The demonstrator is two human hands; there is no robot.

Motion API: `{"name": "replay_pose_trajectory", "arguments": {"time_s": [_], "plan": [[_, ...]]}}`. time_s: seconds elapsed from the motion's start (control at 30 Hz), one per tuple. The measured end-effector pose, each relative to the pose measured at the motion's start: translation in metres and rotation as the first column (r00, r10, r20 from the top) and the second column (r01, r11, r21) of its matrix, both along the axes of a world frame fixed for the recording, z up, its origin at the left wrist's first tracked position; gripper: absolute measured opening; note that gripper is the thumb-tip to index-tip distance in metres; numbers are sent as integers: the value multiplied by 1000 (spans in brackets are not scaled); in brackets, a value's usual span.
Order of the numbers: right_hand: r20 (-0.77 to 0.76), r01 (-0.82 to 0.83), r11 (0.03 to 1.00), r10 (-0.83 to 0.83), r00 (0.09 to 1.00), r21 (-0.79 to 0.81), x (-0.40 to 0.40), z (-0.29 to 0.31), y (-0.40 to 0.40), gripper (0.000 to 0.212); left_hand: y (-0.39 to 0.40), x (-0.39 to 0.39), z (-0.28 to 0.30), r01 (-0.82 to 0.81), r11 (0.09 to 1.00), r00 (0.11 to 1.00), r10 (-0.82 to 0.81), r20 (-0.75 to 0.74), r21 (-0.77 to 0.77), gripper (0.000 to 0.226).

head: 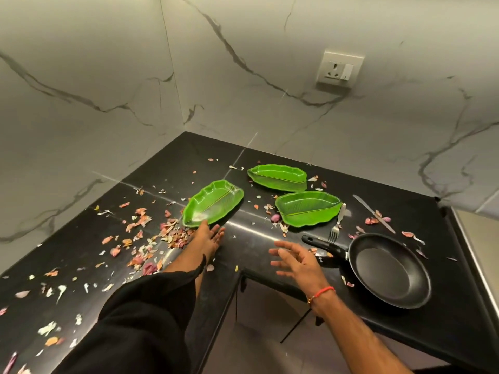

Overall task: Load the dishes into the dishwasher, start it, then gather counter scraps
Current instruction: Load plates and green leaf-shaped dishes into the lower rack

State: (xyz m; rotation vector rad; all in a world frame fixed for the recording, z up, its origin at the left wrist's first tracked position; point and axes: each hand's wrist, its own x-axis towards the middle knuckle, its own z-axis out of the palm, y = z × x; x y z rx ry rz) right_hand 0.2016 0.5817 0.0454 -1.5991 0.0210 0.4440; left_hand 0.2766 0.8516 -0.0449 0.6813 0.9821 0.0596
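Onion-skin scraps (151,238) lie thickest on the left half of the black table (259,236) and thin out toward the right. The left hand (209,236) reaches forward with straight fingers, its tips touching the near end of the nearest leaf-shaped green plate (213,203); it grips nothing yet. Behind and to the right sit a second leaf plate (278,180) and a third (307,209), all three apart from one another. The right hand (297,261) hovers above the table edge, fingers spread and holding nothing, just left of the handle of the black frying pan (388,268). A fork (337,222) lies with its handle against the third plate's rim, tines pointing toward the pan handle, and a table knife (374,213) lies farther right.

This looks like the start of the loading step: no dish is lifted. The next move likely calls for curling the left fingers under the near plate's rim to lift it.

The dishwasher is not in view. The left sleeve (145,319) hides part of the table below it.
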Motion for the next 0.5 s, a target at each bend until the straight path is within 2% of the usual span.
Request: {"name": "replay_pose_trajectory", "arguments": {"time_s": [0.1, 0.17, 0.23, 0.3, 0.4, 0.5], "plan": [[-4, 0, 1000, 0, 1000, -22, 4, -4, -5, 20, 5, 13, -7, -22, 1000, 1000, 22, -2, 14, 39], [-3, 1, 1000, -1, 1000, -20, 6, -6, -6, 19, 2, 15, -1, -120, 992, 993, 120, 12, 28, 31], [-4, 6, 1000, -6, 1000, -9, 7, -5, -6, 18, -10, 7, 15, -243, 970, 969, 242, 40, 18, 10], [4, 13, 1000, -13, 1000, 2, 7, -1, -6, 19, -33, -11, 27, -266, 964, 961, 265, 78, 3, 14], [-3, 44, 999, -44, 999, 32, 10, 3, -7, 32, -77, -46, 35, -169, 984, 975, 175, 138, -53, 22], [-67, 114, 988, -108, 992, 99, 10, 5, -14, 49, -137, -92, 43, 72, 992, 975, -49, 215, -101, 21]]}}
